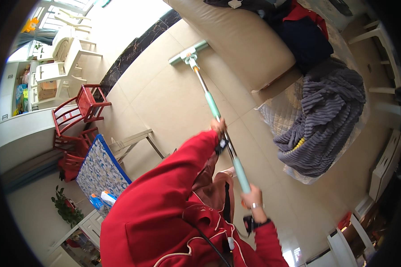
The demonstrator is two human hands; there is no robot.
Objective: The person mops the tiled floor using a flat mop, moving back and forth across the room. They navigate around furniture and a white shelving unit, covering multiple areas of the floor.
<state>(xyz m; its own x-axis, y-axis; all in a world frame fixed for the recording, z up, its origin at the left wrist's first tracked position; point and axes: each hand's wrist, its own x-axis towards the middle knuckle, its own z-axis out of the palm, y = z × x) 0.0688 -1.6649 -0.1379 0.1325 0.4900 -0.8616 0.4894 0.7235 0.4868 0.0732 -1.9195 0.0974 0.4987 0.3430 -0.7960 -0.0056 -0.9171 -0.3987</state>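
Note:
A flat-headed sponge mop [212,105] with mint-green grips on a silver pole slants across the middle of the view. My left hand [218,126] is closed around the pole, just below the upper green grip. Farther down, my right hand [253,197] wraps round the end of the lower green grip; a band circles that wrist. The wide pale-green mop head [189,52] rests on the beige tiled floor [156,95], close beside the tan leather sofa [247,42]. My red sleeves cover both arms, and the left one hides part of the floor.
A grey ribbed blanket [327,115] lies over a quilted pad right of the sofa. Dark and red clothes [305,38] are heaped on the sofa. At left stand red wooden chairs [91,104] and a blue-edged patterned board [102,171]. A black marble strip [129,58] crosses the floor.

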